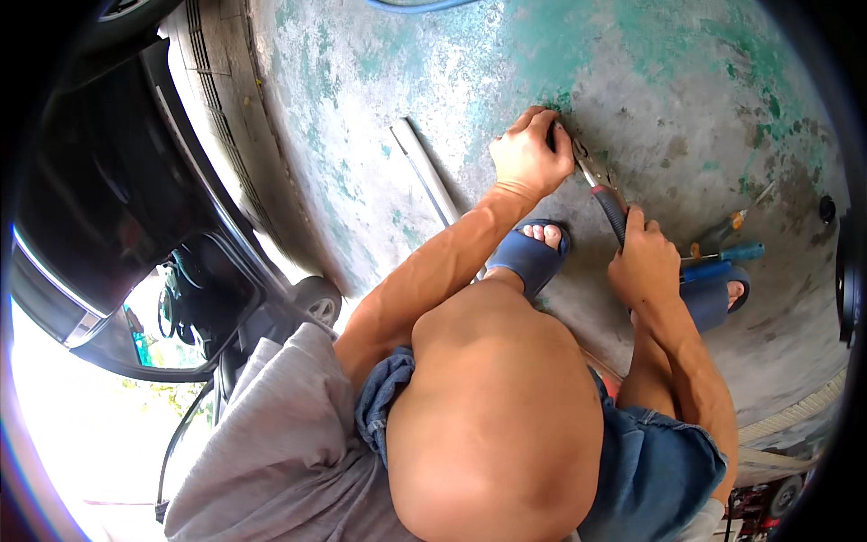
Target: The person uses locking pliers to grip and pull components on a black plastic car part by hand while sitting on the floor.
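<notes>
In the head view, the person's left hand [531, 154] is low over the worn, green-and-grey painted concrete floor [623, 54], its fingers curled and seeming to pinch a small dark part [551, 137] between thumb and forefinger; most of that part is hidden, so its exact kind cannot be told. The right hand [646, 257] is clenched around the black-and-red grip of a plier-like tool [610, 210], whose metal head points up and left to just beside the left thumb; whether it bites on the part cannot be told. The work looks under way rather than finished, judging by tool and part being together in the hands, but how much is left does not show. A silver metal bar [422, 167] lies slantwise left of the left hand, its lower end running behind the left forearm. To the right, a yellow-handled screwdriver [739, 219] and a blue-handled one [736, 252] lie near the right sandal [709, 303]. The left sandal [533, 257] and bare knee [497, 425] bound the work from below, and the black car [135, 208] stands well off to the left, so the easiest room for moving seems to be forward of the hands.
</notes>
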The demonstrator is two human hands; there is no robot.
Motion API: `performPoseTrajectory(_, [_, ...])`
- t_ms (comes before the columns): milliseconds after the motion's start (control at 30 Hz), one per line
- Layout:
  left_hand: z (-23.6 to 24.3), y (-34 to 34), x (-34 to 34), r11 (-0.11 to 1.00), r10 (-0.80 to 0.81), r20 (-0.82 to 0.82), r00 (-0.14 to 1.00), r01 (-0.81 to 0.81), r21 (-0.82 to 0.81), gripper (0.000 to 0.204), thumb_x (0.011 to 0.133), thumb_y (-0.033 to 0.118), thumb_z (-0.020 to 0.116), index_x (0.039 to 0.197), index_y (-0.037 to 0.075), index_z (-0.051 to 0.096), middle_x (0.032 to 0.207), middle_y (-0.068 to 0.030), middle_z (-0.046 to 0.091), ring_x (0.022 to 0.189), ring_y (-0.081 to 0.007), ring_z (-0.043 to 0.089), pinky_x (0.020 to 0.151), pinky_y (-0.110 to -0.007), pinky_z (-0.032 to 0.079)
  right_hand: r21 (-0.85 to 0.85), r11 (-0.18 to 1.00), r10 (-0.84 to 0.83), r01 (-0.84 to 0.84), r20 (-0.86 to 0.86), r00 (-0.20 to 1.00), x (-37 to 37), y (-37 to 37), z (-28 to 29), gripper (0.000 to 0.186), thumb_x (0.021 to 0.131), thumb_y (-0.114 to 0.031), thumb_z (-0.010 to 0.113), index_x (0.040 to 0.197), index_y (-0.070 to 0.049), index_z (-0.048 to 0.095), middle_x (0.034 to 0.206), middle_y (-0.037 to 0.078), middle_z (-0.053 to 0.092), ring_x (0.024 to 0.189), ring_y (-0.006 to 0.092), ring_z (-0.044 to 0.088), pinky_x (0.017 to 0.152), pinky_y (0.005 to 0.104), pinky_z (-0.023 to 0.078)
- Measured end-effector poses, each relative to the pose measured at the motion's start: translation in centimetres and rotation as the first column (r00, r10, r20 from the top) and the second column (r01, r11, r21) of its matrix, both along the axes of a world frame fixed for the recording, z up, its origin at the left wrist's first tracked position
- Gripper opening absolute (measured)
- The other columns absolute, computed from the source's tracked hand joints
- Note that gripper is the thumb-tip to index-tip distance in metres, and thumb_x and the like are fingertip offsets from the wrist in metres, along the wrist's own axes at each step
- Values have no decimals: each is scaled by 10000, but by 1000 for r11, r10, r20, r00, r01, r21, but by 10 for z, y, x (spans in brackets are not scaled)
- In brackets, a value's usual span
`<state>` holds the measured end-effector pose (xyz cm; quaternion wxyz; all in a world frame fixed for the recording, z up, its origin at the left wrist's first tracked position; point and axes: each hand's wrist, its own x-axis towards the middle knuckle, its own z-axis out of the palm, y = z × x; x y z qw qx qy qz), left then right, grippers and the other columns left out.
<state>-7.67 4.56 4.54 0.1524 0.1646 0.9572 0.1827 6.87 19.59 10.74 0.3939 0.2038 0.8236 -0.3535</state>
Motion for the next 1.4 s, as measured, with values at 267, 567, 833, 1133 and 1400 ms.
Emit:
performPoseTrajectory(267, [-7,2,-1,1000,2,-24,1000,-2,20,208,862,200,614,949,72,753,1019,-83,751,796,-326,736,750,-402,595,24,999,-20,23,-104,994,16,3,-23,593,770,-39,656,1345,3,518,962,270,654,823,478,671,758,555,542])
performPoseTrajectory(567, [-4,0,1,1000,4,-5,1000,-4,12,193,862,198,612,937,81,746,991,-72,752,775,-324,732,733,-402,592,-15,1000,-13,11,-130,991,22,7,-27,625,768,-31,659,1372,-1,505,956,266,647,832,474,669,753,551,543])
performPoseTrajectory(833, [-6,4,-1,1000,-8,-6,1000,8,19,185,869,193,604,939,91,741,982,-70,753,787,-318,735,730,-401,591,-26,1000,-17,13,-156,988,22,12,-29,639,768,-35,650,1387,2,497,965,266,648,825,472,671,753,544,547])
performPoseTrajectory(1133, [0,2,-1,999,-11,23,1000,10,37,191,872,212,605,951,104,741,970,-85,751,809,-324,732,748,-409,586,-14,1000,6,-8,-129,992,14,8,-23,558,776,-50,619,1316,38,509,990,275,653,841,472,689,769,535,560])
performPoseTrajectory(1400, [3,-4,2,992,51,55,997,-57,113,340,829,309,676,1061,66,731,1014,-177,734,897,-367,721,825,-428,573,44,996,79,-75,-111,991,5,8,-21,363,789,-63,616,1132,35,545,974,264,664,851,481,690,777,560,553])
